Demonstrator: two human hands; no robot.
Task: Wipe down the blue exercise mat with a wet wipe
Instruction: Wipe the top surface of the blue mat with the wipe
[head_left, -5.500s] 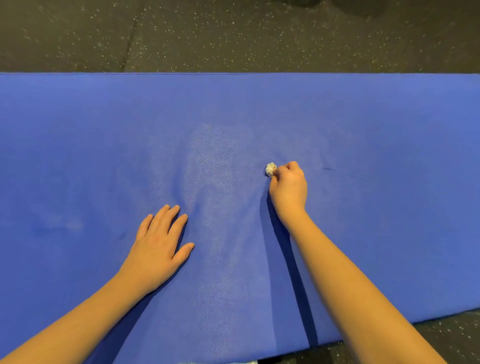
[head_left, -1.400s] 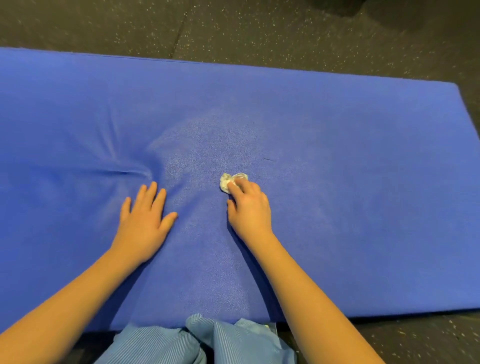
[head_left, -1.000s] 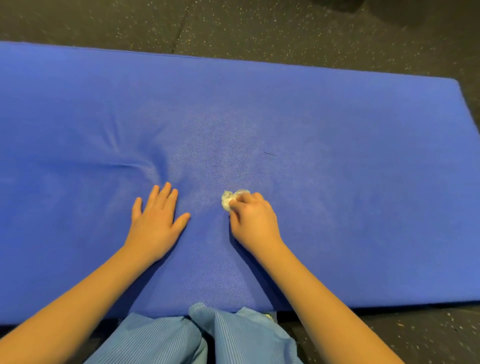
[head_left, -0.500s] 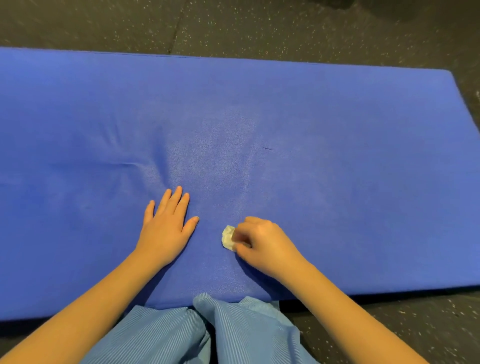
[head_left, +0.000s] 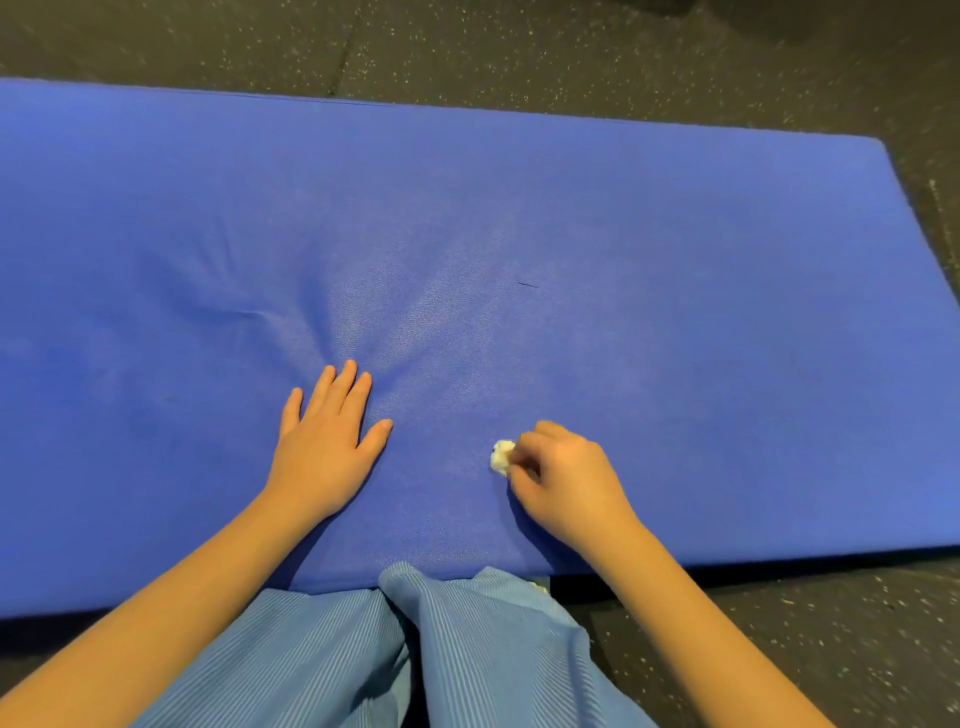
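The blue exercise mat (head_left: 649, 249) lies across the dark floor and fills most of the view. My right hand (head_left: 566, 478) pinches a small balled-up white wet wipe (head_left: 501, 456) and holds it against the mat near the front edge. My left hand (head_left: 327, 441) rests flat on the mat with straight fingers, left of the wipe. The mat creases around my left fingertips. A paler, sheeny patch runs up the mat beyond both hands.
Dark speckled rubber floor (head_left: 571, 52) surrounds the mat. My knees in light blue ribbed trousers (head_left: 415, 649) touch the mat's front edge. The mat's right end (head_left: 914, 249) is in view; its left end runs out of frame.
My right hand has drawn the wipe back toward the mat's front edge and slightly to the right. My left hand stays flat on the mat.
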